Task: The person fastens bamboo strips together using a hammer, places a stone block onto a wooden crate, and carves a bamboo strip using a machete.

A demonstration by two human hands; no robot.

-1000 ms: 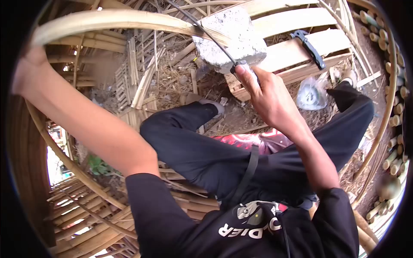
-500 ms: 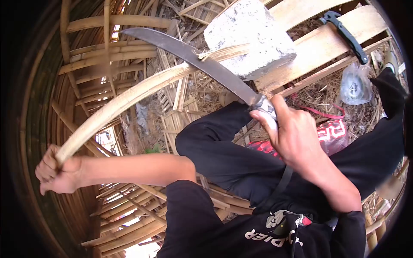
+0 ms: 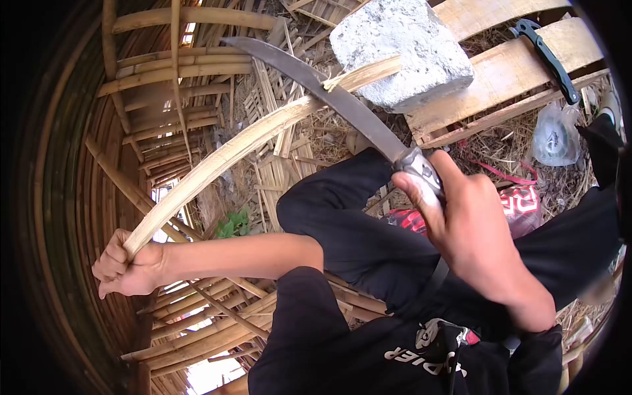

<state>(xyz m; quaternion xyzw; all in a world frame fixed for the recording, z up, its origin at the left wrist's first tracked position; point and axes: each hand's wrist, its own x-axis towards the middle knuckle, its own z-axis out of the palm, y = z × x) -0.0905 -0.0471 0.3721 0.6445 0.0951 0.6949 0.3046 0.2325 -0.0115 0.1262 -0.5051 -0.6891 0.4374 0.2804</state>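
My left hand (image 3: 133, 266) is closed around the lower end of a long, curved, pale split-bamboo strip (image 3: 224, 156). The strip's far end lies on a whitish concrete block (image 3: 411, 49). In my right hand (image 3: 471, 227) is the metallic handle of a machete (image 3: 365, 122), fingers wrapped round it. Its dark blade crosses the strip just short of the block, the tip pointing to the upper left. A frayed curl of fibre (image 3: 331, 84) stands up from the strip beside the blade.
Wooden slats (image 3: 500, 72) run under and beside the block, with a dark green folding tool (image 3: 546, 59) on them. A clear plastic bag (image 3: 556, 135) and a red printed packet (image 3: 520, 201) lie on straw-strewn ground. A bamboo framework (image 3: 164, 72) stands along the left. My bent legs (image 3: 342, 204) are below.
The view has shifted, so most things appear farther right. My left hand and the strip's lower end have moved somewhat right. The blade still crosses the strip near the same place.
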